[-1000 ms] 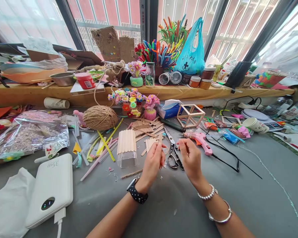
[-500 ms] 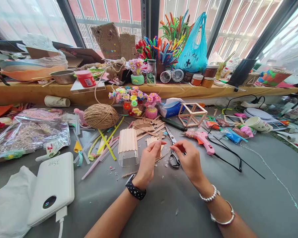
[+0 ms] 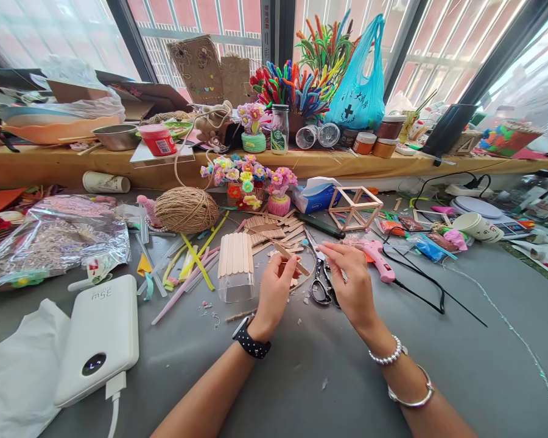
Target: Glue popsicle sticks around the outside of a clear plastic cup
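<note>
My left hand (image 3: pixel 276 292) is closed on a wooden craft stick (image 3: pixel 291 258) that points up and to the right. A black dotted watch sits on that wrist. My right hand (image 3: pixel 351 280) reaches forward over the scissors (image 3: pixel 320 277), its fingers curled near the handles; what they pinch, if anything, is too small to name. A pink glue gun (image 3: pixel 375 255) lies just right of that hand. A row of sticks glued on a clear box (image 3: pixel 235 263) stands left of my left hand. Loose sticks (image 3: pixel 274 232) lie behind both hands.
A white power bank (image 3: pixel 95 337) with a cable lies at the front left, a twine ball (image 3: pixel 186 209) and pipe-cleaner flowers (image 3: pixel 246 182) stand behind. A stick-frame cube (image 3: pixel 354 208), a tissue pack and black cables lie to the right. The wooden shelf (image 3: pixel 50 165) is crowded.
The stick in my left hand has tilted from upright to slanting right. My right hand has moved forward over the scissors.
</note>
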Motion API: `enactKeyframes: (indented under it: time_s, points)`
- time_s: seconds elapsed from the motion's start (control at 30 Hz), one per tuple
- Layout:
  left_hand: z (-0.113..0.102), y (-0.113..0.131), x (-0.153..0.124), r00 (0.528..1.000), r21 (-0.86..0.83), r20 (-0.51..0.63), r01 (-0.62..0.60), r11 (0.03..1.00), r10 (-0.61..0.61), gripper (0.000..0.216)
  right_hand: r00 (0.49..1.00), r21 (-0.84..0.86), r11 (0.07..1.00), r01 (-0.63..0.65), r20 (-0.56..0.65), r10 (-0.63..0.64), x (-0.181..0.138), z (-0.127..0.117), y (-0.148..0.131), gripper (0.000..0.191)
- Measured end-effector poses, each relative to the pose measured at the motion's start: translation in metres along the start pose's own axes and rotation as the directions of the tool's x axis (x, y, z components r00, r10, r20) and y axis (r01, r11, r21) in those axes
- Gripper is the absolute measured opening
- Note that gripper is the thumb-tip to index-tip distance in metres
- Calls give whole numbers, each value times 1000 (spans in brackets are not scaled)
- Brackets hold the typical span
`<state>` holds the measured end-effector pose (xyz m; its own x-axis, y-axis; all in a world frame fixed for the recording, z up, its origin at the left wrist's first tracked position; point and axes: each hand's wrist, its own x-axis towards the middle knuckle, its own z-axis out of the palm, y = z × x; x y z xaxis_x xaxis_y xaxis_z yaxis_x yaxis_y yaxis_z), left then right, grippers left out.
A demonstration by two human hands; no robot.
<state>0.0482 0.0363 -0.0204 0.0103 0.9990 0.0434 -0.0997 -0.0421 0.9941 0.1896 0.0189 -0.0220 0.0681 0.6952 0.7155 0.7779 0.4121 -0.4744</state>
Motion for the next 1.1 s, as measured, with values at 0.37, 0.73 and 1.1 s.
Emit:
enactKeyframes:
  time_s: [0.37, 0.73, 1.1]
  points:
    - [1, -3, 0, 997, -170, 7, 79, 982, -79, 27, 971, 131, 987, -93, 233, 60, -3, 1, -6, 16]
    - [0, -12, 1, 1000, -70, 23, 6, 998, -5, 25, 975, 42, 989, 140, 168, -145, -6, 4, -4, 16]
    - [2, -8, 0, 994, -152, -28, 96, 984, -101, 27, 934, -238, 920, 313, 253, -252, -12, 9, -5, 28]
